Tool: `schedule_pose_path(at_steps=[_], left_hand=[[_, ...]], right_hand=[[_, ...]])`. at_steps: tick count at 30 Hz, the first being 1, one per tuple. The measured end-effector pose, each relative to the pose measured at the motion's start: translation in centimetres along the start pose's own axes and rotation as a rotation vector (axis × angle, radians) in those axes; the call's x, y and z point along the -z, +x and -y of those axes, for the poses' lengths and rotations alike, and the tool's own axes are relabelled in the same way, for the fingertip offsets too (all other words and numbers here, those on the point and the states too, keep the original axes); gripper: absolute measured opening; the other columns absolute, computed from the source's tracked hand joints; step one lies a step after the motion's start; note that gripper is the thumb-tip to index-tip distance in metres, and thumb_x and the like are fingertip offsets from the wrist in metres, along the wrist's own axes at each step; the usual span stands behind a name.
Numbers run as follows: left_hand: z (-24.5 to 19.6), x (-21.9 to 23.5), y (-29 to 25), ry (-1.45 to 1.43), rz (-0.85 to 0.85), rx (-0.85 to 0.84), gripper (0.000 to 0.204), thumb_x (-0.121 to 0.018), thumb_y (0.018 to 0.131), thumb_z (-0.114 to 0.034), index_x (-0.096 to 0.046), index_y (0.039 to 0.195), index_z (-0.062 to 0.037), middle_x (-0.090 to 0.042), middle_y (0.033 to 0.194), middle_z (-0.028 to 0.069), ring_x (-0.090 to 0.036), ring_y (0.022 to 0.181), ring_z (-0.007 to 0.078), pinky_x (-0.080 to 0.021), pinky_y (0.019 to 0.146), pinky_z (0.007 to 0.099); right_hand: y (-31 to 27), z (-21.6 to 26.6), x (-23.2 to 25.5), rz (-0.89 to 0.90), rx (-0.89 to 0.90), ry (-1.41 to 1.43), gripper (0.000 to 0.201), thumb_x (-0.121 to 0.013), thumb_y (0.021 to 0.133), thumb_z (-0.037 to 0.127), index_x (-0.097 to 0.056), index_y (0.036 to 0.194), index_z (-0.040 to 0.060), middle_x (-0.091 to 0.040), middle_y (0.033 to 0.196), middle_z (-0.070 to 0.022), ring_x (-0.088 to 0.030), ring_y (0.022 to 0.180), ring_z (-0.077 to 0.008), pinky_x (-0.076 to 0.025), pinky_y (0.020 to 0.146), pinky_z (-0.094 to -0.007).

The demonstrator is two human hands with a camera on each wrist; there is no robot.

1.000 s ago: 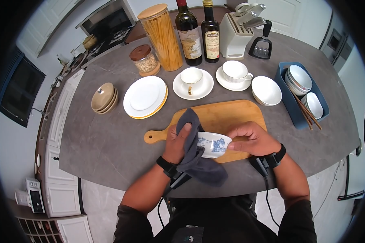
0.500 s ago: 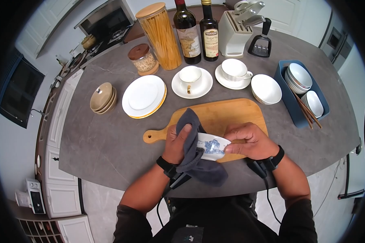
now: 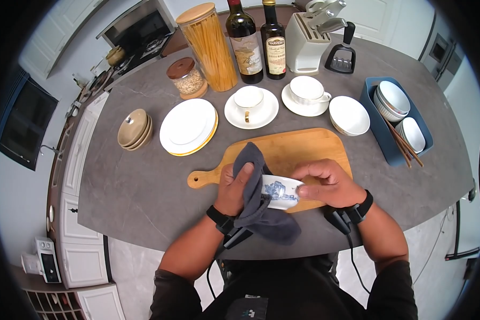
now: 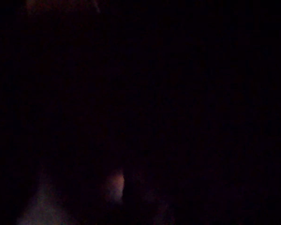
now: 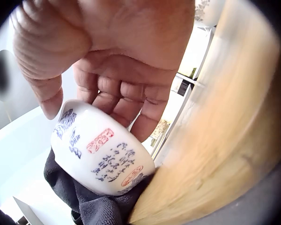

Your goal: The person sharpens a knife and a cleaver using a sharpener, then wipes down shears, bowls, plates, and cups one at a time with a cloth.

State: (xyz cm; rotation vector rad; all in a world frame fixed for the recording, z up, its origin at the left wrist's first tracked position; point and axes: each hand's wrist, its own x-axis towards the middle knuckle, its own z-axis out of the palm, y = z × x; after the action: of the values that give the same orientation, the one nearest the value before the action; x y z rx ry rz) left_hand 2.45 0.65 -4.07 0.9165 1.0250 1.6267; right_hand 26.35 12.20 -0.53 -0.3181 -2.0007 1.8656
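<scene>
A small white bowl (image 3: 280, 192) with a blue painted landscape is held tilted on its side above the cutting board (image 3: 298, 144). In the right wrist view, dark writing and red seal marks cover the bowl's wall (image 5: 100, 147). My right hand (image 3: 328, 183) pinches its rim between thumb and fingers. On the other side, my left hand (image 3: 232, 191) grips a dark grey towel (image 3: 253, 213), its thumb lying over the cloth. The towel wraps the bowl's left end and hides it, with its loose end hanging down toward the counter edge. The left wrist view is almost black.
White plates (image 3: 186, 128), brown bowls (image 3: 135, 129), two cups on saucers and a white bowl (image 3: 349, 116) stand beyond the board. A blue bin (image 3: 378, 133) holds bowls and chopsticks. Farther back are a pasta jar (image 3: 208, 48), two bottles and a knife block (image 3: 306, 45).
The bowl has turned a little within the towel, so its blue picture sits differently. My right hand's fingers have shifted along the rim. The left hand has stayed nearly in place.
</scene>
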Motion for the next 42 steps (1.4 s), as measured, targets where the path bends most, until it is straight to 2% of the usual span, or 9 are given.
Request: schedule_pose_path(at_steps=[2,5,8,14,28,42], left_hand=[[0.1,0.2,0.1,0.004,-0.001,0.005,0.036,-0.064,0.107,-0.037,-0.072,0.097,-0.0038,-0.068,0.084,-0.0026,-0.060,0.076,0.0044,-0.048,0.067,0.0242],[0.3,0.2,0.2,-0.031,-0.045,0.045,0.035,-0.063,0.107,-0.037,-0.072,0.097,-0.0046,-0.068,0.084,-0.0032,-0.059,0.075,0.0040,-0.047,0.066,0.0238],[0.2,0.0,0.3,-0.022,-0.086,0.025,0.035,-0.063,0.107,-0.038,-0.072,0.097,-0.0053,-0.067,0.083,-0.0042,-0.057,0.073,0.0035,-0.045,0.065,0.0232],[0.4,0.4,0.4,-0.024,-0.062,0.026,0.035,-0.064,0.107,-0.038,-0.071,0.096,-0.0059,-0.066,0.082,-0.0050,-0.056,0.072,0.0030,-0.044,0.065,0.0228],[0.0,-0.1,0.2,-0.005,-0.110,0.018,0.036,-0.063,0.107,-0.038,-0.070,0.090,-0.0074,-0.064,0.077,-0.0054,-0.054,0.069,0.0025,-0.042,0.062,0.0232],[0.5,0.3,0.3,-0.032,-0.078,0.004,0.035,-0.064,0.107,-0.037,-0.071,0.092,-0.0069,-0.066,0.079,-0.0047,-0.056,0.070,0.0030,-0.044,0.063,0.0233]], right_hand=[[-0.1,0.1,0.2,-0.048,-0.047,0.080,0.021,-0.073,0.100,0.011,-0.072,0.115,-0.0034,-0.074,0.108,-0.0045,-0.065,0.097,-0.0096,-0.052,0.088,-0.0270],[-0.1,-0.3,0.6,-0.033,-0.004,0.033,0.021,-0.071,0.099,0.009,-0.072,0.117,-0.0033,-0.075,0.107,-0.0053,-0.066,0.098,-0.0101,-0.051,0.090,-0.0276],[0.0,-0.4,1.2,0.057,-0.006,-0.098,0.022,-0.071,0.097,0.007,-0.072,0.116,-0.0034,-0.075,0.104,-0.0074,-0.067,0.098,-0.0124,-0.052,0.090,-0.0290],[0.1,-0.1,1.0,0.058,0.003,-0.130,0.018,-0.073,0.096,0.007,-0.074,0.110,-0.0032,-0.073,0.096,-0.0096,-0.068,0.091,-0.0163,-0.052,0.086,-0.0309],[0.1,0.2,0.9,0.068,-0.007,-0.101,0.018,-0.074,0.097,0.009,-0.074,0.111,-0.0037,-0.073,0.098,-0.0099,-0.067,0.092,-0.0158,-0.051,0.085,-0.0309],[0.1,-0.2,1.3,0.096,-0.008,-0.107,0.019,-0.075,0.098,0.010,-0.074,0.112,-0.0033,-0.074,0.100,-0.0086,-0.067,0.093,-0.0145,-0.052,0.086,-0.0297]])
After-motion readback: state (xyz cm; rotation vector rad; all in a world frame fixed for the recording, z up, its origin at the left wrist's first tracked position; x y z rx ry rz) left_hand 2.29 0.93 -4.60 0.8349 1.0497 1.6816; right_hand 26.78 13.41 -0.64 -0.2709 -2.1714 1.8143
